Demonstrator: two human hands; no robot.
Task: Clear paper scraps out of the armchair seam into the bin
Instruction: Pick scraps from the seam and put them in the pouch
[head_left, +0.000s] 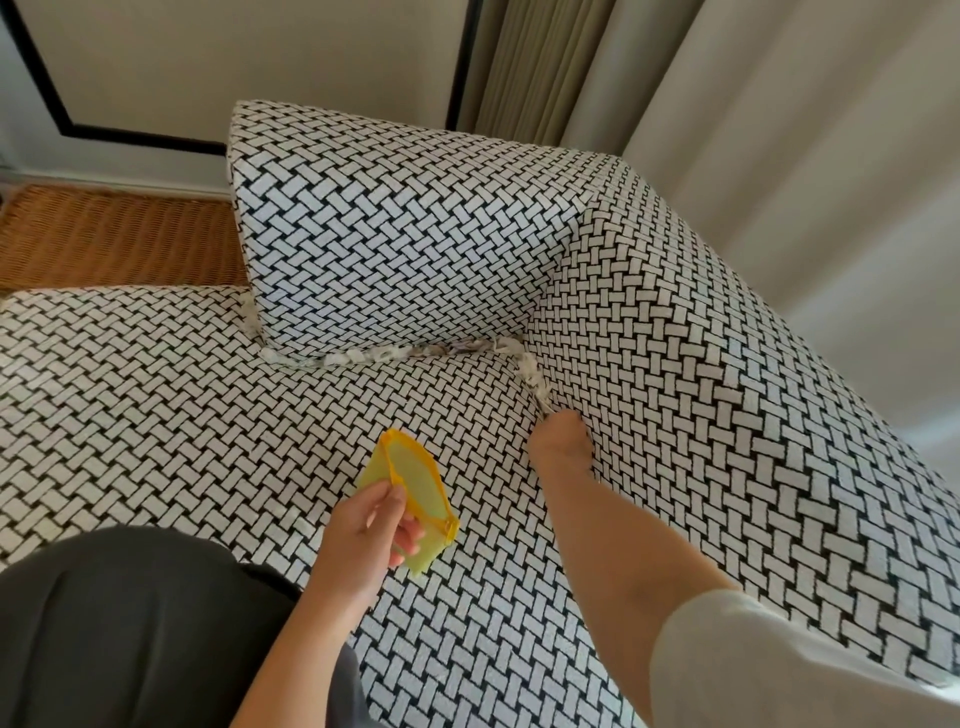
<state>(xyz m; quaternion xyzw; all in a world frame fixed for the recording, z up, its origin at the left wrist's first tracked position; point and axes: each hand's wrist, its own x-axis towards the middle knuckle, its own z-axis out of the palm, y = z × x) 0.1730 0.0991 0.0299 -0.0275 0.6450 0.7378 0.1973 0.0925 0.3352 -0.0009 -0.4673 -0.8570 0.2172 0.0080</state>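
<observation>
Paper scraps (384, 356) lie packed in the seam along the foot of the armchair's back cushion (395, 239), a pale crumpled line running from the cushion's left corner to its right corner. From that right corner more scraps follow the seam that slopes away from the cushion, between the seat (156, 415) and the side arm (727, 415). That line ends at the right hand (561, 441).

The right hand is pushed into this seam below the cushion's right corner, touching the last scraps. Its fingers are buried in the fabric fold, so I cannot tell whether they are apart or closed on any paper.

The left hand (363, 525) hovers over the seat, in front of the cushion and left of the right hand. Its fingers (410, 530) and thumb are curled and clamped on a flat yellow container (415, 478), whose rimmed mouth points toward the cushion.

A wicker surface (114, 239) lies left of the cushion, and curtains (779, 156) hang behind it.
</observation>
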